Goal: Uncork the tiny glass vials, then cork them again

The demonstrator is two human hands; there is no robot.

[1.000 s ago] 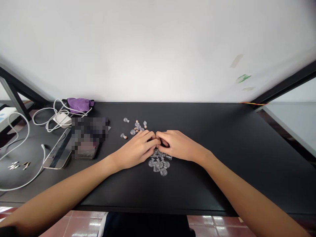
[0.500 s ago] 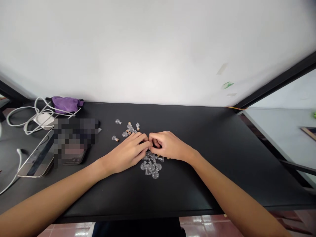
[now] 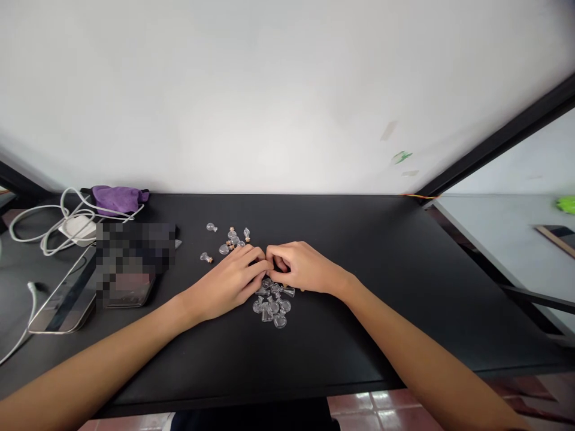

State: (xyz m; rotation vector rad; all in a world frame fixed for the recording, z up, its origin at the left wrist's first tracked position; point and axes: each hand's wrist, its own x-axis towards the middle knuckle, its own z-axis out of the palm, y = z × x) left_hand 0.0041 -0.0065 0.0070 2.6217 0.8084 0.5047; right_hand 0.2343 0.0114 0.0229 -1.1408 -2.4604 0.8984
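Observation:
My left hand (image 3: 233,284) and my right hand (image 3: 309,267) meet over the table, fingertips pressed together in a pinch. Whatever they hold between them is hidden by the fingers. Just below the fingertips lies a pile of small clear glass bottles (image 3: 279,321), none of the visible ones showing a cork. Bits of tan cork peek out under the edge of my right hand. Beyond my left hand sits a loose group of little bottles (image 3: 224,249), several with corks. A corked bottle (image 3: 205,257) lies on its side to the left, and another small bottle (image 3: 211,227) rests farther back.
A black table (image 3: 359,335) runs up to a white wall (image 3: 269,108). On the left are a phone (image 3: 65,293), a blurred-out dark object (image 3: 135,263), a coiled white cable (image 3: 27,239) with a white adapter (image 3: 78,228), and a purple cloth item (image 3: 117,199).
The view has shifted slightly, so the table items appear a little lower and to the left. Both hands keep their pinched pose, with the fingers drawn a bit closer together.

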